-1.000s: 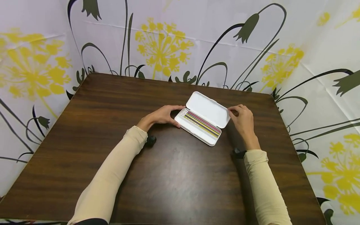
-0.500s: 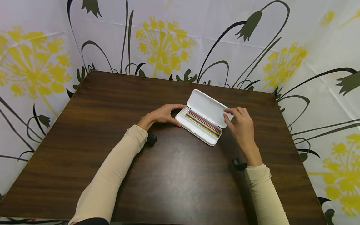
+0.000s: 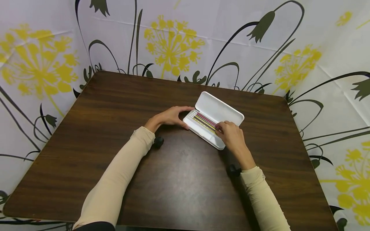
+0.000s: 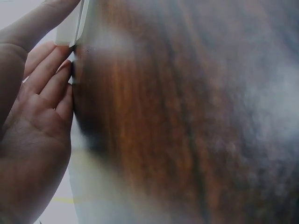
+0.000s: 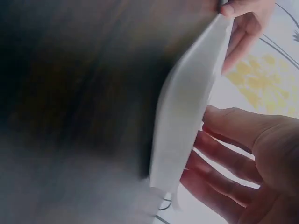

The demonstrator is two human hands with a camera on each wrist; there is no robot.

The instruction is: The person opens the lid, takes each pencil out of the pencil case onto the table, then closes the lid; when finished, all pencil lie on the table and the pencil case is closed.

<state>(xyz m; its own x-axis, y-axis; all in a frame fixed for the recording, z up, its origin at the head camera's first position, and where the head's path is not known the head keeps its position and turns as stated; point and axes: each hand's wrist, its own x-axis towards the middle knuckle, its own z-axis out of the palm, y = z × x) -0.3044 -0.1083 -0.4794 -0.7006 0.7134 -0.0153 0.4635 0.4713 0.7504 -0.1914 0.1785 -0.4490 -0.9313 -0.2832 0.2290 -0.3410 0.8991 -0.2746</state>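
Note:
An opened white pencil case (image 3: 204, 136) lies at an angle on the table, its hinged lid (image 3: 218, 108) tilted back. Several coloured pencils (image 3: 201, 118) in red, yellow and dark shades lie side by side inside. My left hand (image 3: 170, 116) holds the case's left end between thumb and fingers. My right hand (image 3: 232, 136) reaches over the right part of the case, thumb and fingers down at the pencils. In the right wrist view the case's side wall (image 5: 184, 109) hides those fingertips, so I cannot tell whether they pinch a pencil.
The dark wooden table (image 3: 179, 186) runs back to a white cloth (image 3: 225, 19) with yellow and dark-green flower prints. A black wrist camera (image 3: 158, 142) sits below the left wrist, and another black wrist camera (image 3: 233, 170) below the right.
My right hand has left the lid's right corner and moved left and down into the case over the pencils. The left hand stays at the case's left end.

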